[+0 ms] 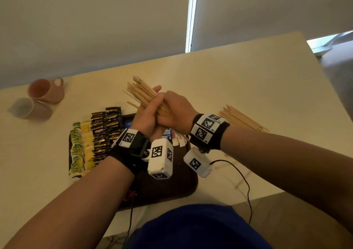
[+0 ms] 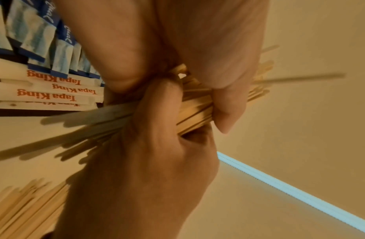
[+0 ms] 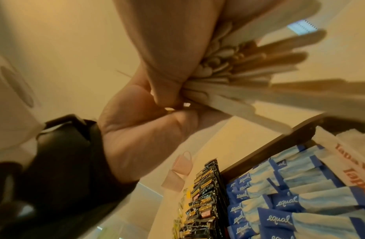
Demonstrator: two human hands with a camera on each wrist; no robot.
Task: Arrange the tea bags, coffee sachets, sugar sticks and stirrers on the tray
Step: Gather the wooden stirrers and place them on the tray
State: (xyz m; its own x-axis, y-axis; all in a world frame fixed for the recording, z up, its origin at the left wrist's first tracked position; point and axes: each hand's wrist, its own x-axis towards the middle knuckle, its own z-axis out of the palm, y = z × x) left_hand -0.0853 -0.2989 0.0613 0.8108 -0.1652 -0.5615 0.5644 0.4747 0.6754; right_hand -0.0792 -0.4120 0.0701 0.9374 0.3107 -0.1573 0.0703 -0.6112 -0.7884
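Both hands, left hand (image 1: 147,118) and right hand (image 1: 176,111), clench the stirrers (image 1: 142,92); square their splayed ends before lowering onto the tray (image 1: 179,182).

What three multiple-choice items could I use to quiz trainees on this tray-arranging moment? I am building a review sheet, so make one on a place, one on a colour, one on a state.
1. Where does the loose pile of stirrers lie?
A. On the table, on the person's right of the tray
B. Inside the pink mug
C. On top of the tea bags

2. What colour are the "equal" sachets?
A. Red
B. Blue
C. Green

3. How is the bundle of stirrers held?
A. Lying free on the tray
B. Pinched by the left hand alone
C. Gripped by both the left hand and the right hand

Answers: 1 A, the head view shows the pile on the bare table beside the tray. 2 B, the right wrist view shows blue wrappers. 3 C, both hands wrap round one bundle above the tray.
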